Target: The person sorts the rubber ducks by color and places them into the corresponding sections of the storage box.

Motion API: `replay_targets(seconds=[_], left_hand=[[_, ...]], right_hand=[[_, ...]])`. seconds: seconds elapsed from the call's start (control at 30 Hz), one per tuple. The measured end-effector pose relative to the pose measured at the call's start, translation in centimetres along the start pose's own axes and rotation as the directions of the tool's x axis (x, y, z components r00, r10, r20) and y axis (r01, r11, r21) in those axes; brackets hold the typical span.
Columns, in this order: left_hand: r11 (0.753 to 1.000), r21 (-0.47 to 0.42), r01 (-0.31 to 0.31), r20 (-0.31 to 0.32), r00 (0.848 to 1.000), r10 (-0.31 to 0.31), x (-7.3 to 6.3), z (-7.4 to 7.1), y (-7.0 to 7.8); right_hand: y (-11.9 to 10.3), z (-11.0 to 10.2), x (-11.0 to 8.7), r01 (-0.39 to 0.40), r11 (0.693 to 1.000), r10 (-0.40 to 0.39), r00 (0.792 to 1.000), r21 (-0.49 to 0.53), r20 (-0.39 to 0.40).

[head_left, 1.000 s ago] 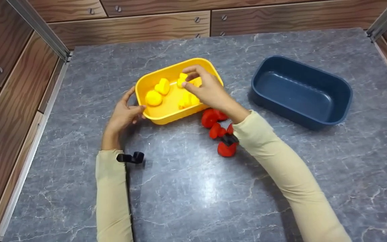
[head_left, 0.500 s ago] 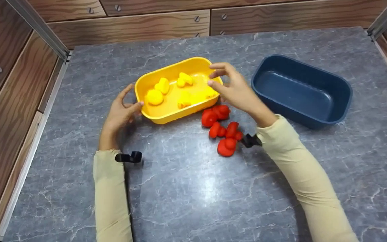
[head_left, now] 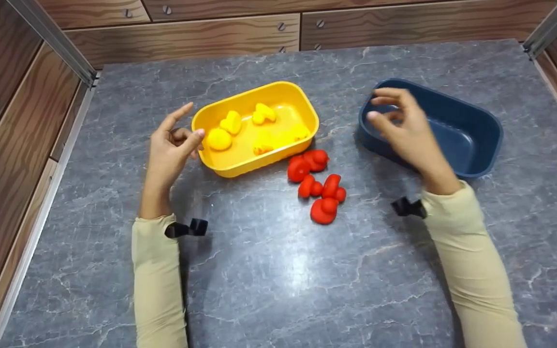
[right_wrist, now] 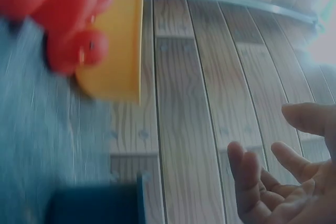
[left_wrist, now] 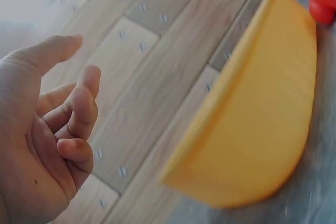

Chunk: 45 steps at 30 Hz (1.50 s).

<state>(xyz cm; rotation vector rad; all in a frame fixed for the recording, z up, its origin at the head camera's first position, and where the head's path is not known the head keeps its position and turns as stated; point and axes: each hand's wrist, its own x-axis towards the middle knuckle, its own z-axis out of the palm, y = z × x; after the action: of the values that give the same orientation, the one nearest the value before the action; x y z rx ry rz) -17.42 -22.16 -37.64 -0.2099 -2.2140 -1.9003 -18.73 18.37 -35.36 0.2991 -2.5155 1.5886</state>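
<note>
In the head view a yellow bin (head_left: 249,164) stands left of centre with several yellow toy ducks (head_left: 219,139) inside. My left hand (head_left: 165,150) is raised beside its left end; in the left wrist view the hand is apart from the bin, fingers loosely bent around nothing. My right hand (head_left: 409,133) hovers over the left end of a dark blue bin (head_left: 481,159), holding nothing, its fingers loosely bent. Several red toy ducks (head_left: 323,211) lie in a cluster on the table in front of the yellow bin. A red duck's eye and beak show in the right wrist view.
The grey marbled table (head_left: 269,290) carries both bins. Wood-patterned panels (head_left: 220,38) close it off at the back and sides. A small black clip (head_left: 186,228) sits at the left wrist, another black clip (head_left: 408,208) at the right.
My right hand has let go of a yellow duck in the yellow bin and moved right to the blue bin. My left hand has come off the yellow bin's edge.
</note>
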Motion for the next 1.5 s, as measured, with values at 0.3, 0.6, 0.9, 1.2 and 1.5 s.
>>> replay_targets(seconds=[0.3,0.6,0.9,1.2,1.5], left_hand=[[0.993,0.089,-0.081,0.178,0.982,0.064,-1.2,2.5,2.4],[0.965,0.211,-0.157,0.357,0.931,0.074,-2.5,5.4,3.4],[0.943,0.234,-0.238,0.559,0.826,0.070,-3.9,9.9,2.9],[0.912,0.329,-0.244,0.651,0.759,-0.031,-5.4,13.3,2.1],[0.876,0.396,-0.277,0.697,0.712,-0.089,-6.3,15.5,0.9]], right_hand=[[2.5,-3.9,-0.8,-0.028,0.998,0.024,0.997,-0.062,-0.074],[4.5,-7.2,-0.9,-0.065,0.992,0.042,0.979,-0.110,-0.200],[6.0,-10.4,-1.3,-0.141,0.983,0.107,0.960,-0.116,-0.258],[7.5,-13.2,-2.1,-0.223,0.967,0.179,0.937,-0.120,-0.299],[9.8,-15.2,-2.8,-0.287,0.949,0.244,0.930,-0.129,-0.276]])
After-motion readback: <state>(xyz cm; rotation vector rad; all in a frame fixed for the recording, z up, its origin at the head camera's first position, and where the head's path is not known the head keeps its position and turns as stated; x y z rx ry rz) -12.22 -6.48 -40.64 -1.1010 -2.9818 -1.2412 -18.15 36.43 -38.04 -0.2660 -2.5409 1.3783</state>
